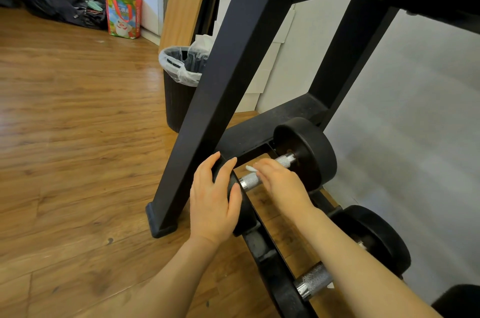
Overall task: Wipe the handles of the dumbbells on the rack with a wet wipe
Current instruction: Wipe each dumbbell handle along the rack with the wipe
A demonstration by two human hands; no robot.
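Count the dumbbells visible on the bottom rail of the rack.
2. One dumbbell lies at the far end, both hands on it. A second dumbbell lies nearer the camera, partly behind the right forearm. More may sit out of frame at lower right.
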